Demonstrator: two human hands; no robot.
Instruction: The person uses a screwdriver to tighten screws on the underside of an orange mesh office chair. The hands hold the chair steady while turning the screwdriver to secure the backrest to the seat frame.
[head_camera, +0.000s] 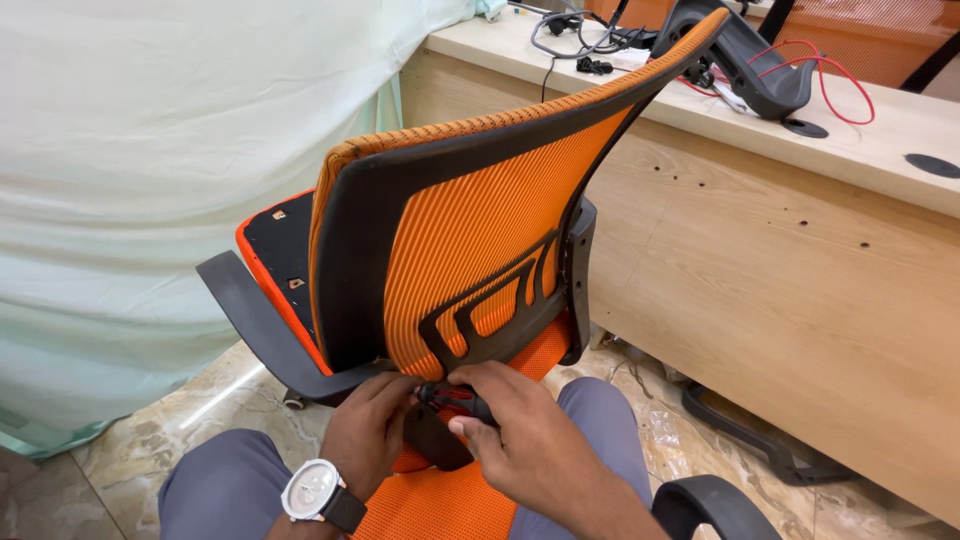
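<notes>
Marble-pattern floor (180, 420), pale green cloth (150, 150) hanging behind, long wooden desk (780, 260) to the right. Orange mesh chair back (470, 230) with black frame stands tilted between the person's knees, over an orange seat (430, 505).

Both hands meet at the chair back's bottom edge. Right hand (535, 430) comes in from lower right, wrist bent, fingers curled shut around a small black tool handle with red marks (452, 395); thumb lies along its underside. Tool tip points left toward the black bracket (435, 435) just below the grip. Can't tell what kind of tool, mostly covered by fingers.

Left hand (370, 425) comes up from lower left, white-faced wristwatch (318, 492) on the wrist. Fingers bent, tips touching the tool's front end and the frame's lower edge just left of the grip; whether it actually pinches anything, can't tell.

Black armrest (255, 320) sticks out up-left of the grip. Second armrest (710, 505) sits right of and below it. Grey trouser legs on both sides. Well above and right of the grip, on the desk: grey cables (575, 30), red wire (830, 80), black chair part (750, 60). Black chair base piece (750, 435) on the floor, right of the grip.
</notes>
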